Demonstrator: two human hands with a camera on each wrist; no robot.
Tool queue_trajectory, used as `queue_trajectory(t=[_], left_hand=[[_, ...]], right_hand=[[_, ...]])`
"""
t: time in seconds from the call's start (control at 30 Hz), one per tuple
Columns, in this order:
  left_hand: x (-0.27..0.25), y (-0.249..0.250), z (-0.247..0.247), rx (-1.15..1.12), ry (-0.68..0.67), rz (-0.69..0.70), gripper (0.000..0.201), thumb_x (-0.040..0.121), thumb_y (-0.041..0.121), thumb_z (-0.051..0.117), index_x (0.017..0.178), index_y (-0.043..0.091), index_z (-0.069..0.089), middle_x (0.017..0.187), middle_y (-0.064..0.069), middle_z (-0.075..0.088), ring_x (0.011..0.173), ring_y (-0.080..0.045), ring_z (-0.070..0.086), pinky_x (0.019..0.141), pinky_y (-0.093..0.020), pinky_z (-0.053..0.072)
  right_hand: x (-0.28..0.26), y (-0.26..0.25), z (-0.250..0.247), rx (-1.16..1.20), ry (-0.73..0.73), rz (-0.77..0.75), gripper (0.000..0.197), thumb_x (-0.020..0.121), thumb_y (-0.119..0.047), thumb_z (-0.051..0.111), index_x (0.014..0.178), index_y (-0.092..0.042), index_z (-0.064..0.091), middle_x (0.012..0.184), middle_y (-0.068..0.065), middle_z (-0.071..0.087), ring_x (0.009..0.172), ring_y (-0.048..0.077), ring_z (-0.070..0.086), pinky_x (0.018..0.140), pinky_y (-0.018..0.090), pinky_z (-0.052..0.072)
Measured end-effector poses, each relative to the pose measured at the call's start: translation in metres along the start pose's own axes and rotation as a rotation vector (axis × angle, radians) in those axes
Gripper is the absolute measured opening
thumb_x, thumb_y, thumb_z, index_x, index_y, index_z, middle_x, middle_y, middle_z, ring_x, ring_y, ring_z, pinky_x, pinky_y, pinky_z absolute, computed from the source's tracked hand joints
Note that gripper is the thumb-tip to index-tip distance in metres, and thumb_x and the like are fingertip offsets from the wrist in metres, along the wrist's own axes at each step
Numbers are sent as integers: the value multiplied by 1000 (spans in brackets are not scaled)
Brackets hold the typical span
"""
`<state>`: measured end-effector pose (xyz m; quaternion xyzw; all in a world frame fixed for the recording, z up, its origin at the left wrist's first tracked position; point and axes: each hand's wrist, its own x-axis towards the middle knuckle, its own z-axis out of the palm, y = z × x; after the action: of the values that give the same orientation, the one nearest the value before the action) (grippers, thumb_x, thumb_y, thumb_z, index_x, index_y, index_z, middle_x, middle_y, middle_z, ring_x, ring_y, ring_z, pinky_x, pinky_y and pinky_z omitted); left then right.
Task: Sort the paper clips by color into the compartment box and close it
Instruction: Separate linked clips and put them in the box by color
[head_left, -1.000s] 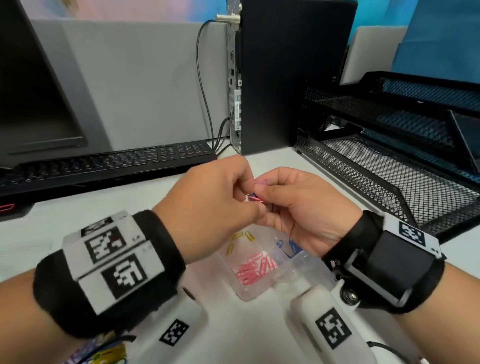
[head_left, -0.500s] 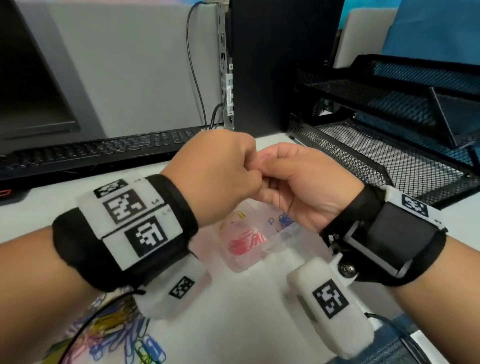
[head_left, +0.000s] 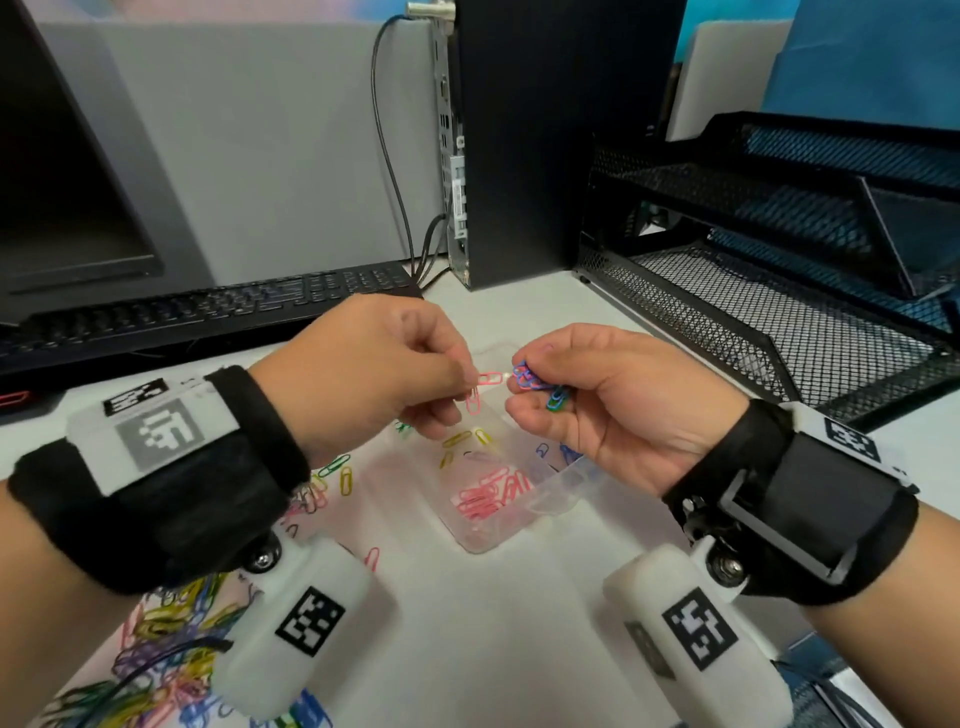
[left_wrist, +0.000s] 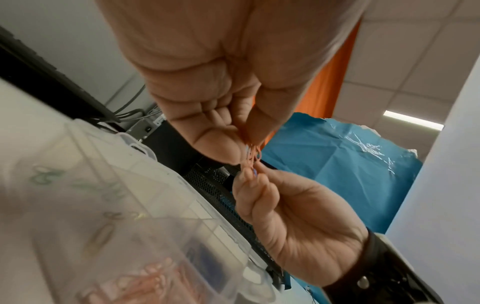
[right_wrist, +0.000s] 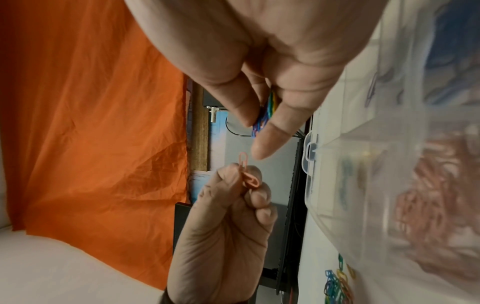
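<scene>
My left hand pinches pink paper clips above the clear compartment box; the same pink clips show between its fingertips in the right wrist view. A few centimetres to the right, my right hand grips a bunch of mixed clips, blue, pink and green, seen as mixed clips between thumb and fingers. The box holds a pile of pink clips in its near compartment, yellow clips behind, and blue clips to the right.
A heap of loose coloured clips lies on the white desk at the lower left. A black keyboard and monitor stand at the back left, a computer tower at the back centre, and a black mesh tray on the right.
The hands, pressed together half a second ago, have drawn apart. The left hand now holds pink clips separate from the bunch in the right hand. The view has tilted down.
</scene>
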<state>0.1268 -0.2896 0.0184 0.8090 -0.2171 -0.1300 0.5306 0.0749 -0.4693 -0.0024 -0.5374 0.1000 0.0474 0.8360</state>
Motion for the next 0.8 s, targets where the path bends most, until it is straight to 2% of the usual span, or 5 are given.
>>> queue_trajectory(t=[0.27,0.4,0.63,0.73,0.8], left_hand=[[-2,-15,5,33,-99,-89,8,77,-8,68,73,-1,66,65,-15,67,52,-18,60,45,-23,49],[-3,-19,7,183,-164,-78,8,78,-2,70,76,6,71,65,-11,68,56,-15,60,47,-25,47],[5,2,23,324,-7,122,8,79,21,73,75,17,68,63,-2,67,58,-18,62,51,-33,52],[6,6,32,420,8,160,14,75,31,75,72,20,66,65,3,68,55,-10,55,59,-38,53],[6,7,35,483,33,173,16,73,33,75,71,22,63,65,4,66,57,-12,54,60,-40,53]], right_hand=[[-4,-1,-13,-14,12,52,17,96,-1,49,94,10,62,78,26,63,58,31,68,54,32,61],[-6,-3,-16,-13,-1,67,21,97,-1,46,97,13,62,82,28,63,65,34,68,59,34,61],[-7,1,-13,9,-30,91,21,97,0,44,101,13,60,84,30,64,69,36,69,63,35,61],[-5,4,-11,14,-32,78,18,96,3,46,102,13,60,78,26,63,60,28,67,60,33,60],[-5,5,-11,12,-30,62,17,94,4,49,102,13,60,75,23,64,56,23,66,58,31,61]])
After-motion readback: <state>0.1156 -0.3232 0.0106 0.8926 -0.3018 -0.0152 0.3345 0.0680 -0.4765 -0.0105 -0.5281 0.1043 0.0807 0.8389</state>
